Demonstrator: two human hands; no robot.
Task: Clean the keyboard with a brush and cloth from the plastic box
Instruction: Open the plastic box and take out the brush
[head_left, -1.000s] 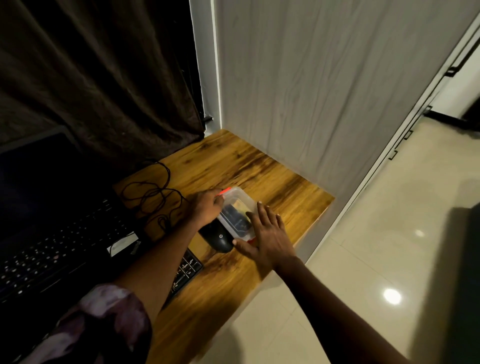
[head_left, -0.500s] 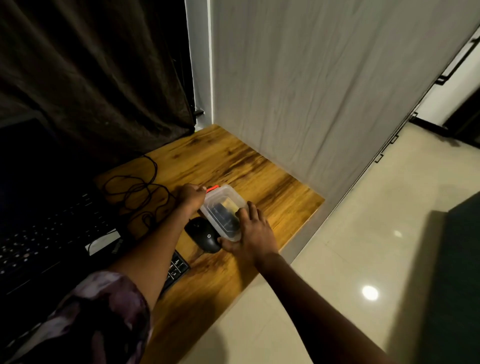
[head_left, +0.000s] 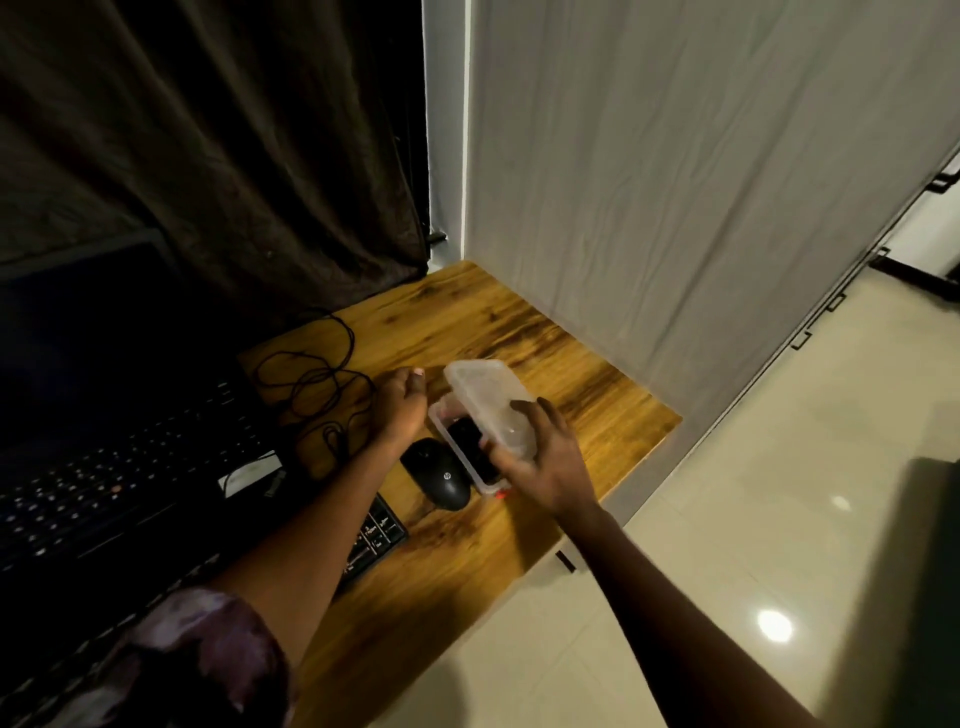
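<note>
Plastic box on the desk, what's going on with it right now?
A person is opening it. Their right hand grips the clear lid, held tilted above the plastic box, which sits open on the wooden desk beside a black mouse. The left hand is curled against the box's far end, apparently steadying it. Something dark lies inside; it's too dim to tell what. Cleaning hasn't begun: the keyboard lies untouched.

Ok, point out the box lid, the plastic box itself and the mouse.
lid (head_left: 488, 400): head view, middle of its translucent top face.
plastic box (head_left: 484, 488): head view, near corner of its rim.
mouse (head_left: 439, 475): head view, centre of its black back.
</note>
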